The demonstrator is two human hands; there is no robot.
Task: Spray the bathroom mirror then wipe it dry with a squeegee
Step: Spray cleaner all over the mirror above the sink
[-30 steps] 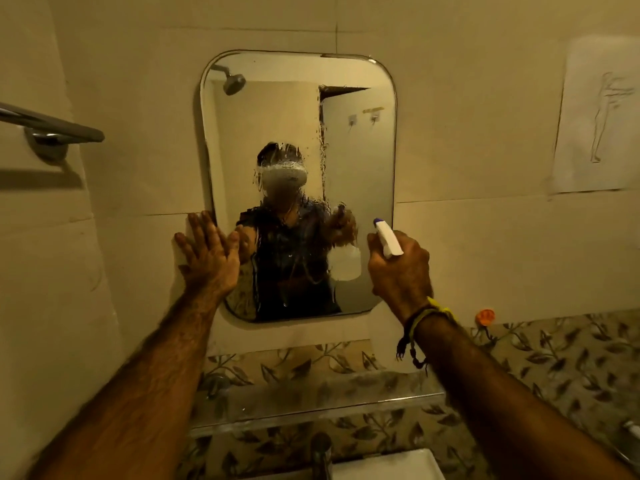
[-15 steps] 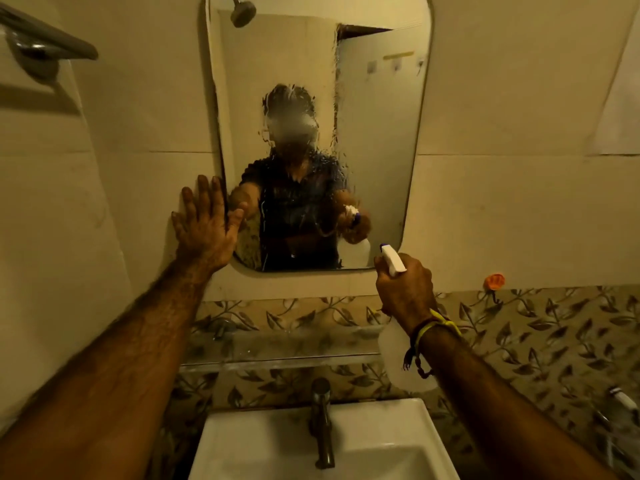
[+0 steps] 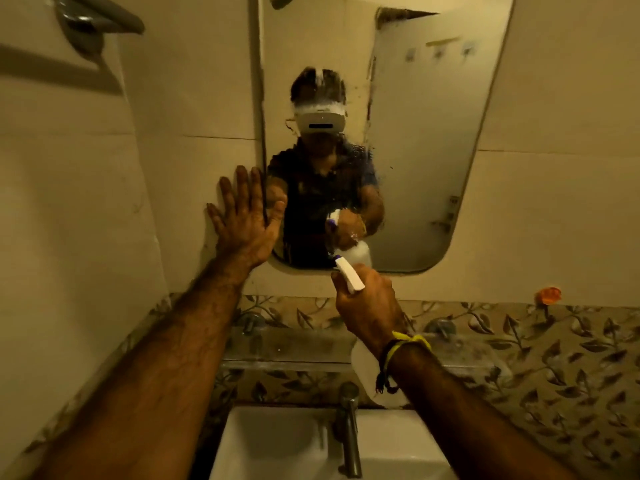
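**Spray bottle held low at the mirror's bottom edge, left palm flat on the wall**

Head view: The rounded-corner wall mirror (image 3: pixel 415 140) fills the upper middle of the frame, running from about 11 o'clock to 1 o'clock, with its bottom edge near the centre. Droplets and streaks of wet spray show on the middle of the glass, over the reflection of the person.

The left hand (image 3: pixel 242 220) sits at roughly 10 o'clock from the centre, fully spread with fingers straight and apart, palm pressed flat against the beige wall tile (image 3: pixel 173 202). It grips nothing; its thumb side touches or overlaps the mirror's left edge near the lower left corner.

The right hand (image 3: pixel 369 306) lies just below the frame's centre, at about 5 o'clock from the mirror's lower edge, curled closed around the neck of the white plastic spray bottle with a blue-tipped nozzle (image 3: pixel 348 275). The nozzle rises out of the fist and points up at the bottom rim of the mirror, near but apart from the glass. The pale bottle body hangs under the wrist, which wears a yellow and black thread band (image 3: pixel 405 344).

At 6 o'clock stand the white ceramic sink (image 3: pixel 277 445) and its metal tap (image 3: pixel 349 431). No squeegee is in view.
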